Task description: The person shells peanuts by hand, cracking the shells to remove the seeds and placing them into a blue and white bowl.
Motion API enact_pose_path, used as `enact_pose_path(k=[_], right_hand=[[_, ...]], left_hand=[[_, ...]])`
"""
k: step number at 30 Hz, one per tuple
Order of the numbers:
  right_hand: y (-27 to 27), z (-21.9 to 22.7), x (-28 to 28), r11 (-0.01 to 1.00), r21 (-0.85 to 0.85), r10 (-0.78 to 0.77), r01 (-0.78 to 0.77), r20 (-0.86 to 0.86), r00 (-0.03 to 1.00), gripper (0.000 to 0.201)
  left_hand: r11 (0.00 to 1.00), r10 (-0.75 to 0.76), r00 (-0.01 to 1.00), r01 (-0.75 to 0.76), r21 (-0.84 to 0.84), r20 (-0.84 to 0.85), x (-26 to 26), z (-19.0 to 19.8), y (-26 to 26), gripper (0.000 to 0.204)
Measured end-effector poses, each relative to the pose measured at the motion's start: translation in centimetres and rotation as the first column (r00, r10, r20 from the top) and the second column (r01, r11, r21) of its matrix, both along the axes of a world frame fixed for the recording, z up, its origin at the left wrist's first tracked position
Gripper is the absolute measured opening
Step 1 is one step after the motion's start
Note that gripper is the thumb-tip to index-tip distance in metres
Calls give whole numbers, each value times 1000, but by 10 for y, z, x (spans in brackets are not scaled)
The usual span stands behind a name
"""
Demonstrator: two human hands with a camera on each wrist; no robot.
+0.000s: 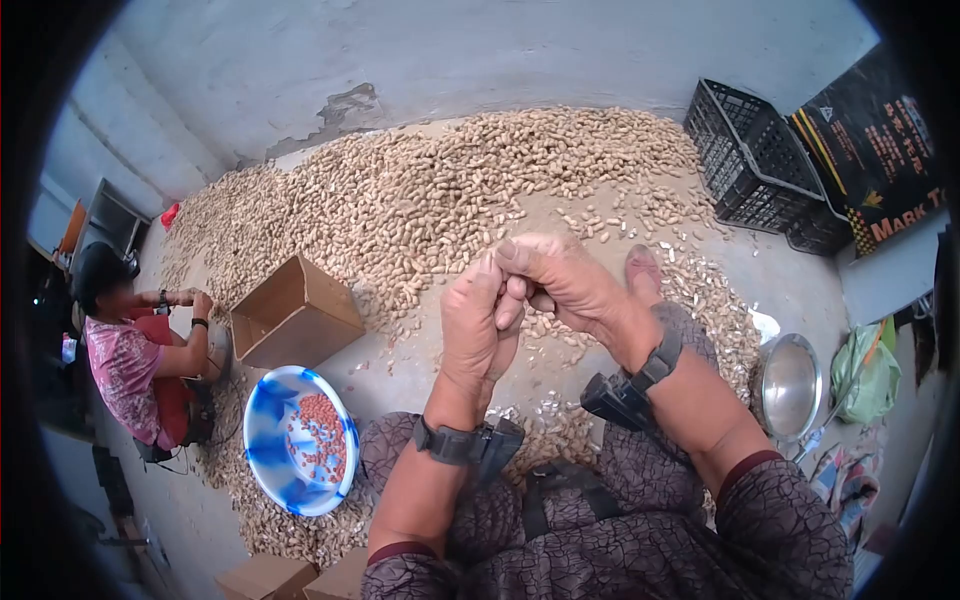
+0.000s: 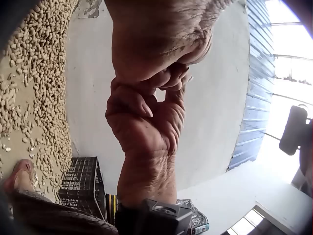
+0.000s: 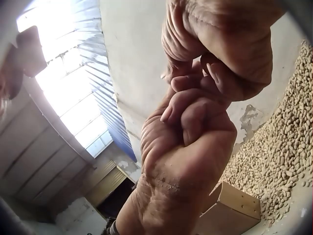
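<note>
My left hand (image 1: pixel 470 325) and right hand (image 1: pixel 575 285) meet at the fingertips, raised in front of my knees. Both have curled fingers, and the thumbs come close together at the top. Both wrist views show the left hand (image 3: pixel 188 129) and right hand (image 2: pixel 146 122) touching, fingers bent inward. I cannot tell what lies between the fingertips; the fingers hide it. Beyond them spreads a big heap of unshelled peanuts (image 1: pixel 430 195). Reddish shelled peanuts (image 1: pixel 322 425) lie in a blue-and-white basin (image 1: pixel 262 440) by my left knee. Broken shells (image 1: pixel 560 448) litter the floor between my legs.
An open cardboard box (image 1: pixel 300 325) stands left of centre. Farther left, another person (image 1: pixel 130 365) sits low. Black plastic crates (image 1: pixel 745 165) stand at the back right, above a metal bowl (image 1: pixel 788 388) and a green plastic bag (image 1: pixel 868 375).
</note>
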State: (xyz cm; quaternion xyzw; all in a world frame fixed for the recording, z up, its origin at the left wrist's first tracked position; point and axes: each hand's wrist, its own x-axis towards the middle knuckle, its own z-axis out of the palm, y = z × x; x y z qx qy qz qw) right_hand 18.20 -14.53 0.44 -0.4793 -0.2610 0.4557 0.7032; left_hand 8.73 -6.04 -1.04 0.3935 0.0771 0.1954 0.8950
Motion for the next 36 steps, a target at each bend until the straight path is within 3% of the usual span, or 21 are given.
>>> enact_pose_path(k=[1,3,5,6,12,18,23,28,31,33,36], right_hand=[[0,1,0,1000,20,-10,10,-29,1000,26],[0,3,5,999,-6,-46,47,15,999,25],[4,-3,9,992,41,-129,123,200,971,24],[-1,10,8,990,-43,-127,136,176,976,23],[1,10,6,988,-134,-51,72,153,987,21],[14,-10,-2,978,-15,-195,208,288,938,18],[15,-6,-12,981,68,-193,181,248,949,17],[16,-9,-20,973,78,-227,215,217,949,16],[16,-6,-24,967,30,-248,254,343,906,14],[17,-4,-26,963,59,-269,263,222,937,13],[17,-5,-24,968,31,-251,249,188,950,12]], left_hand=[[994,-15,999,19,-106,42,2,0,1,24],[993,37,998,-32,-110,43,6,-2,0,21],[988,153,988,-153,25,13,9,-6,0,19],[987,157,987,-158,24,12,10,-7,-1,19],[906,377,924,-356,227,-57,14,-10,-9,12],[868,439,898,-415,274,-31,12,-15,-7,10],[939,344,938,-342,44,-51,7,-8,-6,10],[950,307,946,-311,-22,-105,2,-9,-3,13],[956,278,952,-287,-58,-130,0,-9,-4,15],[960,265,956,-274,-52,-128,-1,-10,-3,17],[963,259,962,-264,-50,-86,-1,-14,-1,18]])
